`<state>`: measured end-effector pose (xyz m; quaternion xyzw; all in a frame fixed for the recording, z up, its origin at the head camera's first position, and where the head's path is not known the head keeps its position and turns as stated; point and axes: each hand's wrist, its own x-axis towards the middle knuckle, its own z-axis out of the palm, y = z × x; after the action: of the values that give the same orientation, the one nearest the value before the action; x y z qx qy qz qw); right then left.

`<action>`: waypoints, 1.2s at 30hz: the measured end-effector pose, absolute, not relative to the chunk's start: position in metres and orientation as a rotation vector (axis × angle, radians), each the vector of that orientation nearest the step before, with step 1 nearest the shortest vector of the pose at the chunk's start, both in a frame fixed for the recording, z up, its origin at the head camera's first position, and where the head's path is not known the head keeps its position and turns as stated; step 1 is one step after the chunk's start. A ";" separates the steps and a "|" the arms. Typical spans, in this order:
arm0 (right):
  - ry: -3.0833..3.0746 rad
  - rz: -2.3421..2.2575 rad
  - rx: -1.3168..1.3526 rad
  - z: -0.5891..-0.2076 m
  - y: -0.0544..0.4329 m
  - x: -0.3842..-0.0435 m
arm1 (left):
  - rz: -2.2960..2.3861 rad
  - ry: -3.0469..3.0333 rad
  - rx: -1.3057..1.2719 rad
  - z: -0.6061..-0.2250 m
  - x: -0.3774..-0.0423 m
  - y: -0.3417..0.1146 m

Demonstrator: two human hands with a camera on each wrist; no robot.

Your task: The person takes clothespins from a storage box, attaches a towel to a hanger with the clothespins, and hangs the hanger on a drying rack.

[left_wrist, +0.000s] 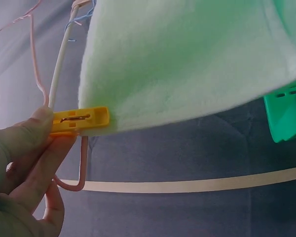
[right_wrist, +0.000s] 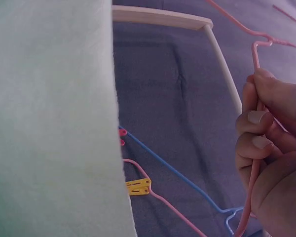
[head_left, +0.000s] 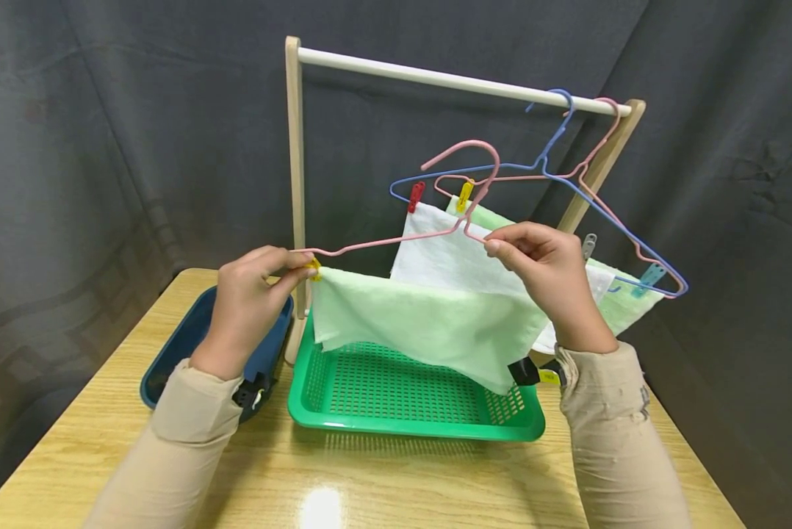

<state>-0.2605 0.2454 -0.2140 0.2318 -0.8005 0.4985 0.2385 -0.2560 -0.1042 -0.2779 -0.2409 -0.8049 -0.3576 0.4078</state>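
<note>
My left hand (head_left: 253, 297) pinches a yellow clothespin (left_wrist: 91, 118) at the left end of a pink hanger (head_left: 396, 241). That clothespin grips the corner of a pale green cloth (head_left: 422, 312), which hangs below the hanger over the basket. With curled fingers my right hand (head_left: 544, 272) holds the hanger's wire just right of its hook; the right wrist view shows the wire (right_wrist: 254, 177) running through the fingers. In the head view, the cloth's right end is partly hidden behind my right hand and wrist.
A wooden rack with a white rod (head_left: 429, 73) stands behind. On its right end hang a blue hanger (head_left: 607, 206) with a white cloth (head_left: 436, 250) and another pink hanger with a green cloth. Below are a green basket (head_left: 416, 422) and, at left, a dark blue tray (head_left: 154, 367).
</note>
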 end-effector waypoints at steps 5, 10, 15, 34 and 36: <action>-2.204 1.355 0.676 -0.211 0.244 -0.258 | -0.895 -2.026 -0.603 -0.280 -0.256 -0.103; -2.203 1.378 0.677 -0.210 0.243 -0.257 | -0.920 -2.025 -0.592 -0.280 -0.257 -0.102; -2.215 1.417 0.671 -0.213 0.243 -0.258 | -0.945 -2.041 -0.566 -0.282 -0.259 -0.099; -2.147 1.547 0.765 -0.221 0.240 -0.261 | -1.005 -1.943 -0.452 -0.297 -0.273 -0.095; -2.148 1.537 0.770 -0.221 0.239 -0.261 | -0.987 -1.960 -0.478 -0.297 -0.274 -0.095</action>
<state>-0.2610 0.2394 -0.2214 0.2745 -0.7659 0.5480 0.1943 -0.2743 -0.0946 -0.2973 -0.1917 -0.7866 -0.3961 0.4331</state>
